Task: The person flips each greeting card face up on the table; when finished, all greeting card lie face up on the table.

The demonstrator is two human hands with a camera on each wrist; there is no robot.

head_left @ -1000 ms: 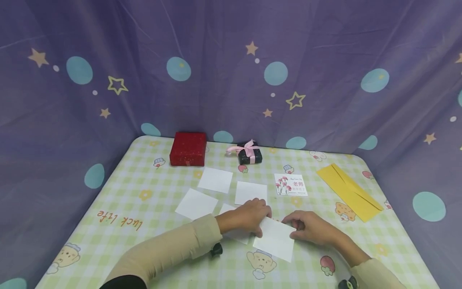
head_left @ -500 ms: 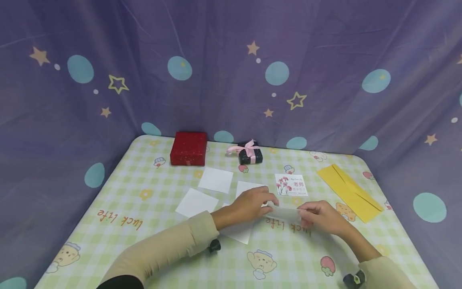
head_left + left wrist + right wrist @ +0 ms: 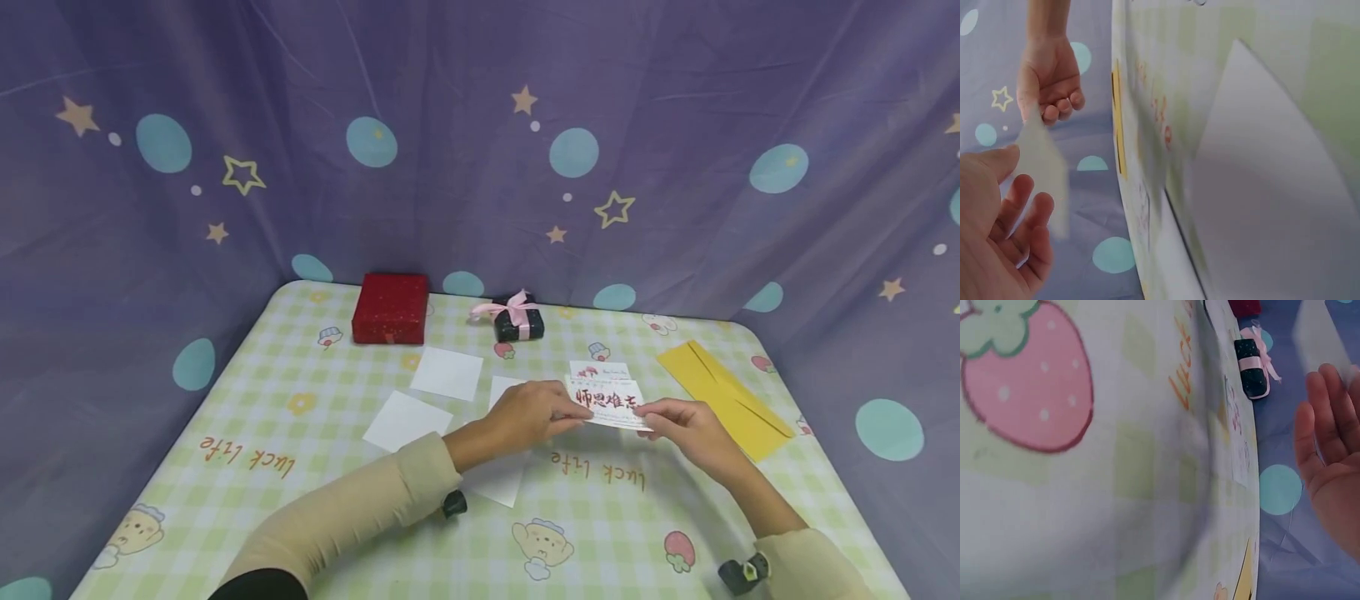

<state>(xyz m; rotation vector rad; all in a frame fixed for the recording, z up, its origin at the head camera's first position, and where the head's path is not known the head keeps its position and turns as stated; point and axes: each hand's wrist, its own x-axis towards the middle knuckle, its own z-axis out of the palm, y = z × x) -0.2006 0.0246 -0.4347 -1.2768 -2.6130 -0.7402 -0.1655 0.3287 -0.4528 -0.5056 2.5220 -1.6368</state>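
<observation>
Raised above the table in the head view is a small white card (image 3: 609,398) with red Chinese writing, its printed face toward me. My left hand (image 3: 525,417) pinches its left edge, and my right hand (image 3: 693,435) pinches its lower right corner. From the left wrist view, the card (image 3: 1044,172) spans the gap between both hands, with the left thumb on its near edge. The right wrist view catches only a blurred part of the card (image 3: 1319,337) above the right hand (image 3: 1335,437). Behind it lies a flower-printed card (image 3: 600,370), partly covered.
Several blank-faced white cards lie left of centre, including one (image 3: 448,373) at the back and another (image 3: 407,419) nearer. A red box (image 3: 390,308) and a black box with pink ribbon (image 3: 519,319) stand behind. At right is a yellow envelope (image 3: 723,400).
The white card, blank side up on the table a second ago, has been lifted and tipped up, so its printed face now shows. Both hands moved away from me and to the right.
</observation>
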